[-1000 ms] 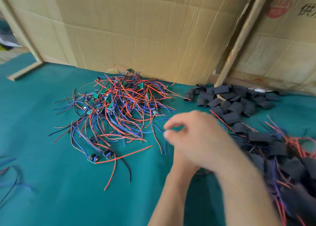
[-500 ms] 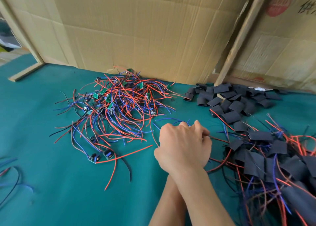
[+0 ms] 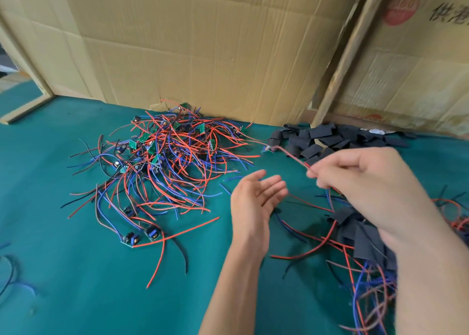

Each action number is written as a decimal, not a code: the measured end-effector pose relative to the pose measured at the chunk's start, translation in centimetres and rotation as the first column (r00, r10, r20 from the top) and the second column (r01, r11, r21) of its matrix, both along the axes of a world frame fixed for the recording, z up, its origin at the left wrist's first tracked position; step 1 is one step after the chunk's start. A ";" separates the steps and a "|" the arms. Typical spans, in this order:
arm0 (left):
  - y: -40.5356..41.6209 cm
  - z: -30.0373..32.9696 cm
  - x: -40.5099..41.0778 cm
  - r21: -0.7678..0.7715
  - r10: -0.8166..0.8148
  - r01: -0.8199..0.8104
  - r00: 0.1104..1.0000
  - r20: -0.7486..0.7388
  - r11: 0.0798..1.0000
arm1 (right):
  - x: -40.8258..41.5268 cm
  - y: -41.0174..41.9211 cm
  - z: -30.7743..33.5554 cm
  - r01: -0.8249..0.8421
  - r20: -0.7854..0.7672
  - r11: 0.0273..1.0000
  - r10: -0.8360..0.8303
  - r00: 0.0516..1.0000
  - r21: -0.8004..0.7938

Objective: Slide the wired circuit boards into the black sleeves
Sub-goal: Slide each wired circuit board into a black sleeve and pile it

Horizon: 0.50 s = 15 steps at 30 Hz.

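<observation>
A tangled heap of wired circuit boards (image 3: 167,162), small green boards with red, blue and black leads, lies on the green table (image 3: 76,271) at centre left. Empty black sleeves (image 3: 319,141) are piled at the back right by the cardboard. Sleeved boards with wires (image 3: 363,235) spread at the right, partly under my right forearm. My right hand (image 3: 360,179) is raised and pinches a red wire (image 3: 291,157) that runs up and to the left, blurred. My left hand (image 3: 253,200) hovers just left of it, palm up, fingers relaxed, holding nothing.
Creased cardboard sheets (image 3: 203,50) stand along the back of the table, with a wooden strip (image 3: 342,55) leaning between them. Two loose boards (image 3: 142,235) lie nearest me at the heap's front edge. A few stray wires (image 3: 10,273) lie at the far left.
My hands were stacked together over the table; now they have parted. The right hand has risen to the right pulling a red wire, and the left hand has opened palm up.
</observation>
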<state>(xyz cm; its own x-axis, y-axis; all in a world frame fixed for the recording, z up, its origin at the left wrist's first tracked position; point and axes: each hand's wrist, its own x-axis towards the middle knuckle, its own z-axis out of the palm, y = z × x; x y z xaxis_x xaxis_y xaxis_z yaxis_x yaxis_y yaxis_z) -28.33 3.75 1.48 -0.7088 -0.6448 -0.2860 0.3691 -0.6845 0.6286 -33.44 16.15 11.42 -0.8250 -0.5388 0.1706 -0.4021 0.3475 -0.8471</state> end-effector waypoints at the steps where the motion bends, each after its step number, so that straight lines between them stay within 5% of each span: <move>1: -0.3 -0.1 0.1 0.060 -0.003 0.005 0.999 -0.033 0.998 | 0.0 0.6 0.3 -0.062 0.005 0.996 0.062 0.998 0.068; 5: -0.3 -0.1 0.1 0.029 -0.014 0.015 0.999 -0.032 0.999 | 0.1 1.2 0.4 -0.400 0.173 0.872 0.364 0.915 0.281; 9: -0.1 -0.1 0.1 -0.041 -0.010 0.012 0.999 0.042 0.999 | 0.1 0.6 -0.9 -0.536 0.347 0.766 0.425 0.836 0.354; 12: 0.0 -0.2 0.1 -0.145 -0.047 0.058 0.996 0.080 0.988 | -1.5 -0.2 -3.3 -0.209 0.137 0.877 0.165 0.977 0.433; 15: 0.3 -0.1 0.2 -0.222 -0.088 0.107 0.992 0.096 0.969 | -2.4 -1.0 -5.4 0.224 -0.257 0.745 -0.073 0.964 0.629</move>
<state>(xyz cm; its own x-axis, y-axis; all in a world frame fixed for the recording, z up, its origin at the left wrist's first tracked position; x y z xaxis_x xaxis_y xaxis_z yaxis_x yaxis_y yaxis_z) -28.18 4.09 1.34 -0.7508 -0.6288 -0.2023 0.2464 -0.5508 0.7974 -35.80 15.16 6.03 -0.8908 -0.4545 -0.0016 -0.4332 0.8501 -0.2995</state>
